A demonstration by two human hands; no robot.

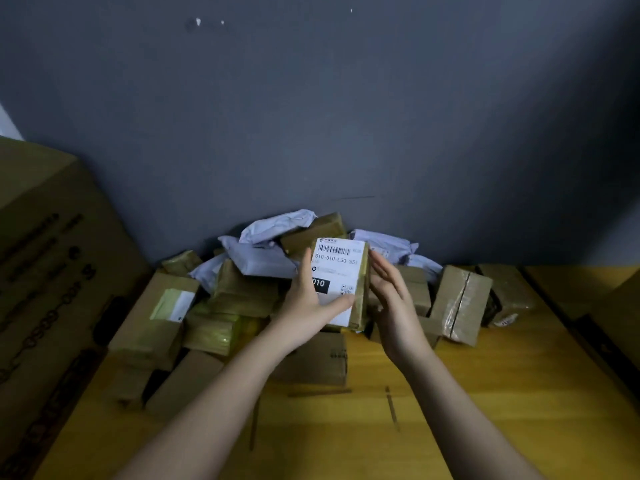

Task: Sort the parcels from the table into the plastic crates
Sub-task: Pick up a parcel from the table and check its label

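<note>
A small brown cardboard parcel with a white printed label (341,282) is held above the yellow wooden table (485,393), label turned toward the camera, probably so its code can be read before sorting. It is gripped by the left hand (308,299), thumb across the label; the right hand (391,299) is open, flat against its three o'clock side. The heap of brown and grey parcels (249,282) lies at twelve o'clock. No plastic crates are seen.

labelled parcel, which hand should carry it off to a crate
Left, probably. The left hand already grips the labelled parcel, thumb across its label, while the right hand lies open against its side. No crate is in view.
</note>
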